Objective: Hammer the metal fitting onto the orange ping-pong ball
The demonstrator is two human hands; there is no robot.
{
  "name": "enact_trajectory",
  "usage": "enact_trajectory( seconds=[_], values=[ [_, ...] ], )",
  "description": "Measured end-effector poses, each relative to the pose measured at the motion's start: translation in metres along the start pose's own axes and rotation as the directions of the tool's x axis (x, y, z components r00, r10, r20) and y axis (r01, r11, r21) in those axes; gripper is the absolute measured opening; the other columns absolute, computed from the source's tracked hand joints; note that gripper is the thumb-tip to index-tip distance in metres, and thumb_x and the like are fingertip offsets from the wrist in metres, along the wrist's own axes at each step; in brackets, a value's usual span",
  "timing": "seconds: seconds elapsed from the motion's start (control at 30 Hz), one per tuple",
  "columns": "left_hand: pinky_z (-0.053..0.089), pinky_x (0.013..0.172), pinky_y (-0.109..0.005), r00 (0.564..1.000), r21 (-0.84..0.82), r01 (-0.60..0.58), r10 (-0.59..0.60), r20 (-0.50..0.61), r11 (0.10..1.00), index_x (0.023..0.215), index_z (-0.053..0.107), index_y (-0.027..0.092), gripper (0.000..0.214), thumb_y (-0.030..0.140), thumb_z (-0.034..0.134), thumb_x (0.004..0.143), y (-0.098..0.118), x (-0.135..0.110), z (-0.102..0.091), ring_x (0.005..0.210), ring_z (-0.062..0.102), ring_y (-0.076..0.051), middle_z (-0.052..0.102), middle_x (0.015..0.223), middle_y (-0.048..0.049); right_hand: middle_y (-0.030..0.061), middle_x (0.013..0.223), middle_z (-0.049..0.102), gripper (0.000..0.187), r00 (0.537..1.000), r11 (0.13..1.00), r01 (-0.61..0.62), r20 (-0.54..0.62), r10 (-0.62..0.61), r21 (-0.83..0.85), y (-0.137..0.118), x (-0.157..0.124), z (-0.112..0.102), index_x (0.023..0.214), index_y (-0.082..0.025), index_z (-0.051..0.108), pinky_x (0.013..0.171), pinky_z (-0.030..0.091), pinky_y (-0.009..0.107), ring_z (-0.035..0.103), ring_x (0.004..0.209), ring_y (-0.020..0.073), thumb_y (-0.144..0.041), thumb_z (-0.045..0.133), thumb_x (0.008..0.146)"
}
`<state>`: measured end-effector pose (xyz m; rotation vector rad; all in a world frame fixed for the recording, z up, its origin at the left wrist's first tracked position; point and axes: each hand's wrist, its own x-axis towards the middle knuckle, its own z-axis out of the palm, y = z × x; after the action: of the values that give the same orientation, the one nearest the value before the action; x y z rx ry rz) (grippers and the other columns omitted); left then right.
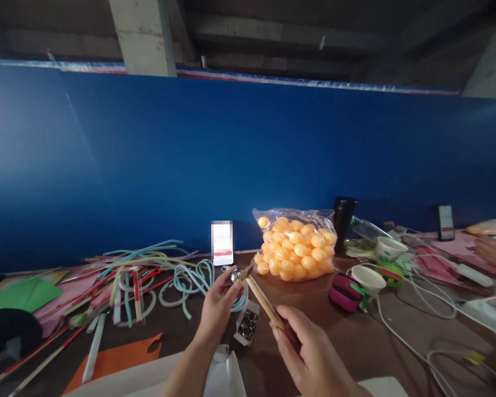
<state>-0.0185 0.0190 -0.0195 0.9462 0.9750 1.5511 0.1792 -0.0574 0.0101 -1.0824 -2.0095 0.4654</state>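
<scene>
Between the fingertips of my left hand (219, 303) is a small shiny metal ball (236, 275), its fingers closed on it. My right hand (310, 347) grips the lower end of a flat, light wooden stick (263, 300). The stick slants up to the left, and its upper end is close beside the ball; whether they touch I cannot tell. Just below the stick stands a small open cardboard box (244, 337) with several small, dark shiny metal pieces in it.
Behind my hands lies a clear bag of orange balls (295, 248). A phone (222, 242) leans against the blue partition (215, 154). Pale blue tubing (190, 275) and craft strips lie left; a purple pouch (345, 292), a paper cup (368, 279) and white cables (397, 344) right.
</scene>
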Motion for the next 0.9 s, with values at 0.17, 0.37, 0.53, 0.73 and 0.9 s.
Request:
enact_trajectory(
  seconds=[0.17, 0.37, 0.53, 0.73, 0.9],
  values=[
    [0.051, 0.081, -0.031, 1.000, -0.081, 0.021, -0.020, 0.018, 0.996, 0.121, 0.064, 0.019, 0.058, 0.036, 0.078, 0.068, 0.006, -0.004, 0.002, 0.081, 0.067, -0.017, 0.071, 0.103, -0.0088, 0.0115, 0.101, 0.070, 0.026, 0.994, 0.997, 0.031, -0.105, -0.024, 0.071, -0.005, -0.001, -0.003, 0.119, -0.019, 0.052, 0.074, 0.058, 0.028, 0.069, 0.088, 0.0228, -0.023, 0.046, 0.094],
    [0.052, 0.081, -0.032, 0.999, -0.077, -0.008, 0.011, 0.040, 0.997, 0.120, 0.065, 0.020, 0.054, 0.036, 0.077, 0.070, 0.007, -0.005, 0.002, 0.089, 0.067, -0.020, 0.070, 0.107, -0.0095, 0.0125, 0.103, 0.070, 0.028, 0.994, 0.999, 0.048, -0.103, -0.046, 0.017, -0.006, 0.000, -0.003, 0.120, -0.019, 0.053, 0.077, 0.058, 0.028, 0.070, 0.088, 0.0227, -0.022, 0.047, 0.093],
    [0.052, 0.081, -0.032, 0.998, -0.029, -0.031, 0.033, 0.050, 0.999, 0.117, 0.067, 0.021, 0.053, 0.038, 0.077, 0.068, 0.006, -0.005, 0.003, 0.088, 0.067, -0.020, 0.071, 0.108, -0.0094, 0.0123, 0.103, 0.071, 0.026, 0.997, 0.999, 0.035, -0.073, -0.036, -0.013, -0.003, -0.001, 0.002, 0.116, -0.019, 0.056, 0.078, 0.058, 0.028, 0.070, 0.089, 0.0228, -0.021, 0.047, 0.092],
    [0.052, 0.080, -0.032, 0.999, -0.002, -0.039, 0.039, 0.034, 0.999, 0.117, 0.066, 0.019, 0.053, 0.038, 0.077, 0.069, 0.005, -0.004, 0.002, 0.082, 0.066, -0.018, 0.071, 0.101, -0.0086, 0.0112, 0.103, 0.072, 0.026, 0.990, 0.999, 0.041, -0.134, -0.037, 0.022, 0.005, -0.001, 0.007, 0.116, -0.021, 0.056, 0.076, 0.058, 0.028, 0.071, 0.087, 0.0223, -0.025, 0.048, 0.092],
    [0.052, 0.079, -0.031, 0.999, 0.005, -0.025, 0.024, 0.020, 1.000, 0.117, 0.066, 0.018, 0.055, 0.040, 0.078, 0.067, 0.007, -0.005, 0.003, 0.079, 0.067, -0.017, 0.072, 0.096, -0.0083, 0.0102, 0.098, 0.073, 0.024, 0.989, 1.000, 0.025, -0.143, -0.023, 0.012, 0.005, -0.001, 0.007, 0.113, -0.021, 0.059, 0.071, 0.058, 0.026, 0.071, 0.083, 0.0223, -0.026, 0.049, 0.091]
  ],
)
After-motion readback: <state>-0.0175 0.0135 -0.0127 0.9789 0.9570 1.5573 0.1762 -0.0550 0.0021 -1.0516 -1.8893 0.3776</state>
